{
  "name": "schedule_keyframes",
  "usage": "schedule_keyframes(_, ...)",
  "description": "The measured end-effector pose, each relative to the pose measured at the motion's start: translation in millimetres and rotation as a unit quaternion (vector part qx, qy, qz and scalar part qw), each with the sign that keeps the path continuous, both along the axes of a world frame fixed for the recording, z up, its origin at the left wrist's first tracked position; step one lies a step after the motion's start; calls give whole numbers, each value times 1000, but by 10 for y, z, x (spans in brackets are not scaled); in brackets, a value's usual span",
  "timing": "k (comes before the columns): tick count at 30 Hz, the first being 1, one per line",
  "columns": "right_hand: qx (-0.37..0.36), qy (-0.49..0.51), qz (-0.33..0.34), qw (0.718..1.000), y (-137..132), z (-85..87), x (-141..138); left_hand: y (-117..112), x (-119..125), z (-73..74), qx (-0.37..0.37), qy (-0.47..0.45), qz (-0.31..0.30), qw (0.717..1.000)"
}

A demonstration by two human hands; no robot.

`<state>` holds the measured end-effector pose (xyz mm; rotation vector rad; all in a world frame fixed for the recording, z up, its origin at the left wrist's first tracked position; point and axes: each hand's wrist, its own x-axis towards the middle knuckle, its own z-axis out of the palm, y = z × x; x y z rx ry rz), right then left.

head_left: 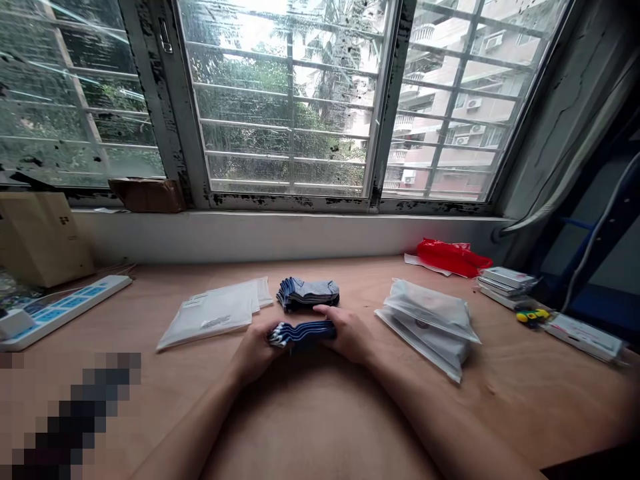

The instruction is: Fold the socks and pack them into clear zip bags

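Note:
Both of my hands grip a small stack of dark blue socks [301,333] lying on the wooden table [320,413]. My left hand [255,353] is closed on the stack's left end. At its right end my right hand [347,333] wraps round it, thumb on top. Just behind lies a second stack of grey socks [309,293], touched by neither hand.
Flat white plastic bags [215,310] lie to the left, a pile of frosted bags [430,320] to the right. A power strip [60,310] sits far left. A red bag [453,257], small boxes [505,280] and a yellow object [531,315] lie at the back right under the barred window.

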<state>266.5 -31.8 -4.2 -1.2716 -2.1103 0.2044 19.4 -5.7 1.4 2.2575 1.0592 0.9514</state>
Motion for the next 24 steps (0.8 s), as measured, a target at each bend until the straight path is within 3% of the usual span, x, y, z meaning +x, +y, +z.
schedule_keyframes(5, -95, 90, 9, 991, 8, 25, 97, 40, -10, 19, -13, -28, 33, 999)
schedule_keyframes(8, -181, 148, 18, 972, 17, 31, 125, 76, -2, 0, -100, -89, 22, 991)
schedule_keyframes(12, -284, 202, 53, 936, 25, 42, 153, 107, 10, -12, -230, -182, 29, 956)
schedule_keyframes(16, -342, 221, 131, 904, -13, 94, 141, 73, 31, 21, -283, -212, 7, 935)
schedule_keyframes(19, -296, 166, 113, 934, -94, 171, 61, -3, 76, 59, -268, -199, -11, 943)
schedule_keyframes(22, -169, 58, 49, 983, -199, 223, -62, -77, 133, 76, -234, -174, -23, 956)
schedule_keyframes(24, -114, 9, 17, 993, -250, 222, -130, -102, 153, 74, -218, -166, -36, 961)
